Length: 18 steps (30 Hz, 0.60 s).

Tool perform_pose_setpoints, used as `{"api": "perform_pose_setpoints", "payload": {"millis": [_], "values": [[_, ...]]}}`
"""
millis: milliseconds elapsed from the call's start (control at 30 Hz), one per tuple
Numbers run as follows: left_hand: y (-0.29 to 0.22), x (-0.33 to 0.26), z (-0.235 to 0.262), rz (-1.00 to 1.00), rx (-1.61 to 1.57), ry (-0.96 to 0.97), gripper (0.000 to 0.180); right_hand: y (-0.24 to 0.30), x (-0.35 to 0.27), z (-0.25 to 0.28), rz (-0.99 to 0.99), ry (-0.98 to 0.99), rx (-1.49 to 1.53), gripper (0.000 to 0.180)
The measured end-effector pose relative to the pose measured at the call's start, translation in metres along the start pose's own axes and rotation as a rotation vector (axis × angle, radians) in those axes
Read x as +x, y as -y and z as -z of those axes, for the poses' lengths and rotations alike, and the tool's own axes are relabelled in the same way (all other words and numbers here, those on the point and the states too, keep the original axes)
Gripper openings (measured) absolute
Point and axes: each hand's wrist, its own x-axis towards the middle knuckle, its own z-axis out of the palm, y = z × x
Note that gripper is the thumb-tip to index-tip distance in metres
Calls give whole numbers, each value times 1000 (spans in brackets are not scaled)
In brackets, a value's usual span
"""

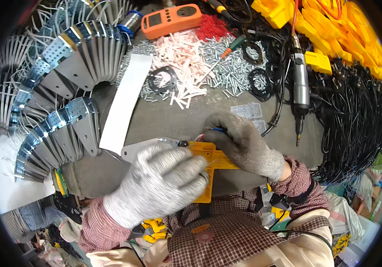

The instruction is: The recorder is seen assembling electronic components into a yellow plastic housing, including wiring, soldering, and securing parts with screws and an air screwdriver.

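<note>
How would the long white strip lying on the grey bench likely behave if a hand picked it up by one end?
The white strip looks thin and flat, so it would probably sag or flex rather than stay rigid. It seems light for its length. Lying flat beside the metal brackets, it may be hard to lift off the bench in gloves.

- I'm at an assembly workshop bench [164,120], grey and cluttered
- stacked metal brackets [79,53] fanned out on my left
- loose screws [231,62], black gaskets [162,80]
- powered screwdriver [301,89], orange meter [171,20]
- yellow plastic housings [329,31], bundled black cords [355,124]
</note>
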Motion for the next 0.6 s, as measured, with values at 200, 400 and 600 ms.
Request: {"api": "perform_pose_setpoints", "payload": {"millis": [200, 400, 600], "values": [[-16, 6, -24, 142, 66, 83, 26, 1, -8, 20, 223, 17, -169, 18], [-7, 3, -34, 345, -268, -125, 32, 26, -29, 20, 176, 72, -394, 27], [-10, -3, -37, 554, -754, -187, 30, 20, -9, 32, 4, 9, -248, 15]]}}
